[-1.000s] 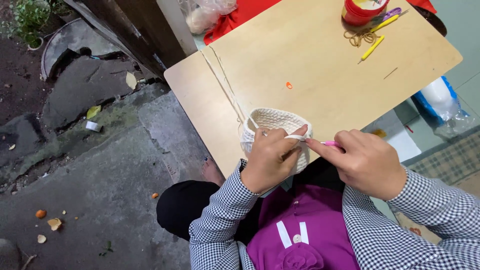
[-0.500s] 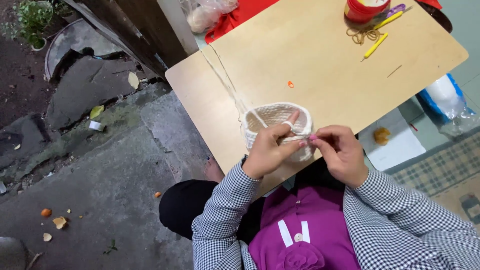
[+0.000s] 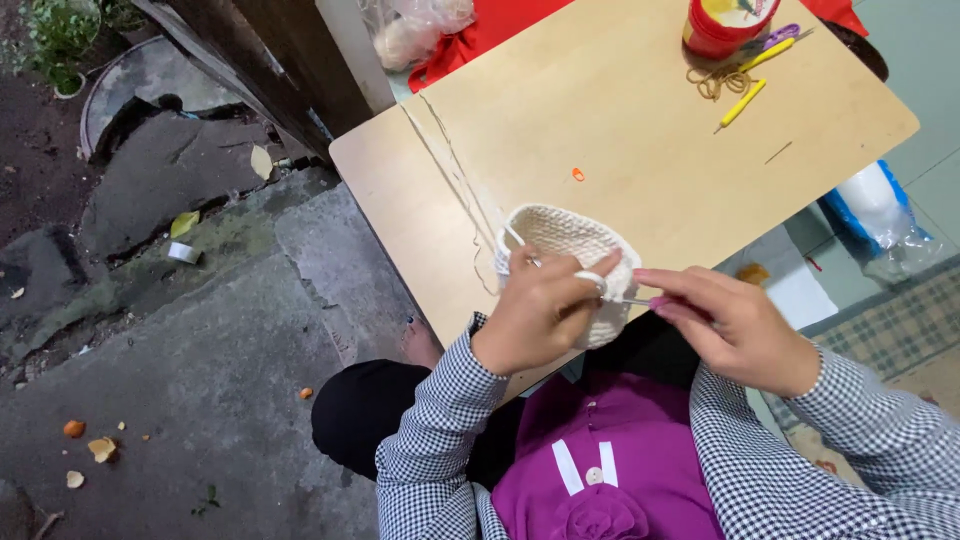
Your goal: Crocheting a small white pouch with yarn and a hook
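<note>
Centrally, left hand (image 3: 535,315) pinching cream crocheted basket (image 3: 570,262) rim, steadying stitch; right hand (image 3: 735,325) gripping pink-handled hook (image 3: 640,300), working taut yarn (image 3: 450,185)

wooden table (image 3: 640,130) | red tub (image 3: 722,28) | yellow hooks (image 3: 742,102) | orange marker (image 3: 578,174) | cream yarn (image 3: 450,180)

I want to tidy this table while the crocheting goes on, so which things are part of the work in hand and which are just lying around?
In use:
- round cream crocheted basket, gripped by left hand
- pink-handled crochet hook in right hand
- cream yarn strand trailing across the table

Lying about:
- two yellow hooks
- red round tin
- small orange marker
- blue-and-white plastic bag
</note>
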